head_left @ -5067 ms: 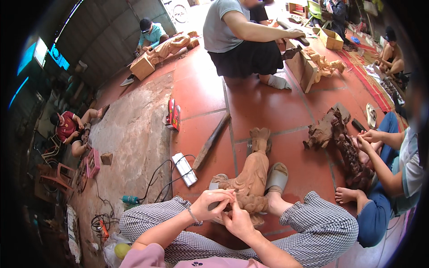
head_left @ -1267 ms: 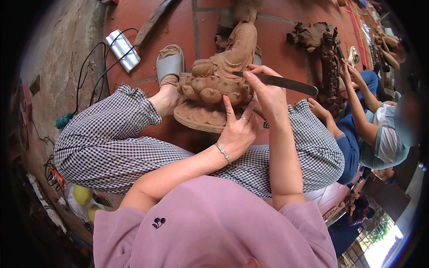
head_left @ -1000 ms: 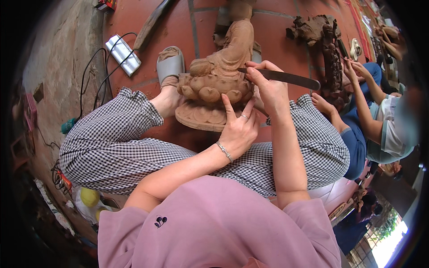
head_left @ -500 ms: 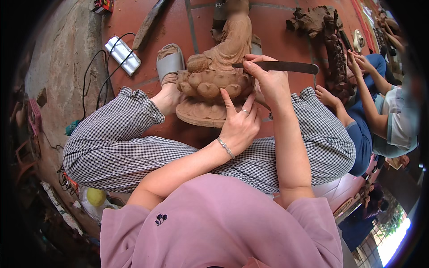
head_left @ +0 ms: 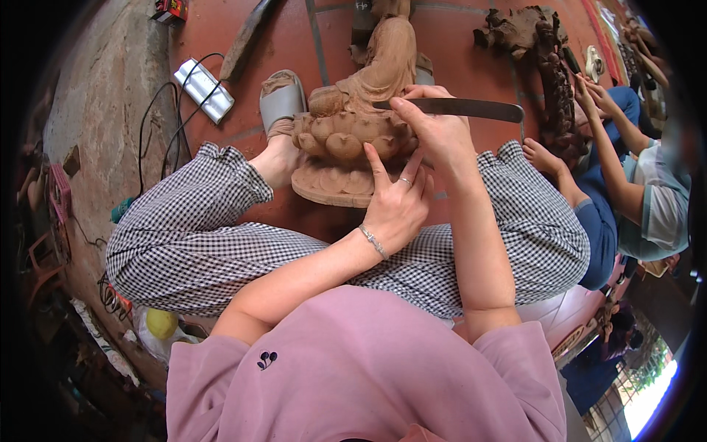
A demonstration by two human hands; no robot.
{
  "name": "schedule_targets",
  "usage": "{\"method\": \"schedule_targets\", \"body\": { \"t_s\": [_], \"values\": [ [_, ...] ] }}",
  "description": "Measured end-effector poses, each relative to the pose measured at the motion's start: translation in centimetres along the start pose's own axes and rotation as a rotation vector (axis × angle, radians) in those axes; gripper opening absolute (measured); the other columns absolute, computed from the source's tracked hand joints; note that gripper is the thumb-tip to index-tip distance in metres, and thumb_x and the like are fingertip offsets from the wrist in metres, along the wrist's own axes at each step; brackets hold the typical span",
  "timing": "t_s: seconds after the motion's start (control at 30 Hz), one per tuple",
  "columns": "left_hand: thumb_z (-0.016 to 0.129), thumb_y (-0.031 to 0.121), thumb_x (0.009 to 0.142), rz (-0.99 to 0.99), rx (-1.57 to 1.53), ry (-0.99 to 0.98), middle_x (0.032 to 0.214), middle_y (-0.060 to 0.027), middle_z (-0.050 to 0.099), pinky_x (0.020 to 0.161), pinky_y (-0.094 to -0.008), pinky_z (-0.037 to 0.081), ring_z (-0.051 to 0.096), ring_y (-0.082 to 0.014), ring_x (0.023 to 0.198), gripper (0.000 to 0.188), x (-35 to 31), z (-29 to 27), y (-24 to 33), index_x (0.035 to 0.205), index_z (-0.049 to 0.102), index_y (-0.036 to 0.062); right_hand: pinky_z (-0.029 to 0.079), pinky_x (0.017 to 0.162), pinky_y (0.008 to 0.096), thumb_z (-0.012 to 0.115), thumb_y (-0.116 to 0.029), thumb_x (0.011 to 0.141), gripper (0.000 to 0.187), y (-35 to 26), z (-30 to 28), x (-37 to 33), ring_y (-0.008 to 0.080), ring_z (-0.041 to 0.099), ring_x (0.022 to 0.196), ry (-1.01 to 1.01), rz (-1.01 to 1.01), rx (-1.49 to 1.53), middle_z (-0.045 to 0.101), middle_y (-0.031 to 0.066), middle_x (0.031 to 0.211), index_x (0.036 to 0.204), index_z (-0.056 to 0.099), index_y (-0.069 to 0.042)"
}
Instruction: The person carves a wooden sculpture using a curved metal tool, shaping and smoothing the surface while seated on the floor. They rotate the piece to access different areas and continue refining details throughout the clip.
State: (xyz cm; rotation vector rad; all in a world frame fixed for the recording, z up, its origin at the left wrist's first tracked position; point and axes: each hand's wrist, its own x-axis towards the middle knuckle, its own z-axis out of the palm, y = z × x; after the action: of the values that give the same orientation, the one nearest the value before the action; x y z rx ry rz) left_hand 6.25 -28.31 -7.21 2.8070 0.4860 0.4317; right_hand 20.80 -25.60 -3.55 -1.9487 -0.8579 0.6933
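Right hand [head_left: 434,132] clamped on flat metal blade [head_left: 456,109], tip at wooden statue [head_left: 353,132] w/ lotus base, left hand [head_left: 396,206] fingers spread, pressed on base's near side, grey sandal [head_left: 281,99] far left.

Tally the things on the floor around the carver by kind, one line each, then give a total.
Wooden carvings: 2, the pale lotus-base statue and the dark carving
Carving tool in the right hand: 1
Grey sandals: 1
Power strips: 1
Wooden planks: 1
Total: 6
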Motion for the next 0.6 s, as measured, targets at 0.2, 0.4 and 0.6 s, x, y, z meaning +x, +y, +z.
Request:
{"method": "schedule_targets", "body": {
  "t_s": [0.2,0.4,0.6],
  "values": [
    [0.064,0.017,0.083,0.006,0.004,-0.014,0.109,-0.0092,0.066,0.099,-0.0935,0.008,0.051,-0.0262,0.136,0.023,0.2,-0.3,0.1,0.1,0.071,0.0033,0.054,0.083,0.0278,0.077,-0.016,0.089,0.029,0.6,-2.0,0.9,0.0152,0.067,0.092,-0.113,0.244,0.359,0.071,0.0117,0.108,0.105,0.069,0.007],
    [0.065,0.017,0.082,-0.004,-0.033,0.021,0.109,-0.0083,0.066,0.1,-0.093,0.008,0.05,-0.026,0.137,0.024,0.0,-0.2,-0.1,0.1,0.071,0.0028,0.053,0.082,0.0276,0.078,-0.016,0.088,0.028,-0.8,-0.3,0.0,0.0159,0.067,0.09,0.007,0.014,-0.118,0.072,0.0104,0.107,0.103,0.07,0.007],
    [0.066,0.019,0.082,0.006,-0.005,-0.013,0.108,-0.0076,0.066,0.1,-0.0929,0.008,0.051,-0.0256,0.135,0.024,0.3,-0.5,0.1,0.101,0.071,0.0038,0.054,0.081,0.0278,0.077,-0.017,0.09,0.025,0.4,-1.8,1.0,0.0151,0.067,0.09,-0.105,0.228,0.311,0.072,0.0097,0.104,0.101,0.071,0.005]
  ]
}}
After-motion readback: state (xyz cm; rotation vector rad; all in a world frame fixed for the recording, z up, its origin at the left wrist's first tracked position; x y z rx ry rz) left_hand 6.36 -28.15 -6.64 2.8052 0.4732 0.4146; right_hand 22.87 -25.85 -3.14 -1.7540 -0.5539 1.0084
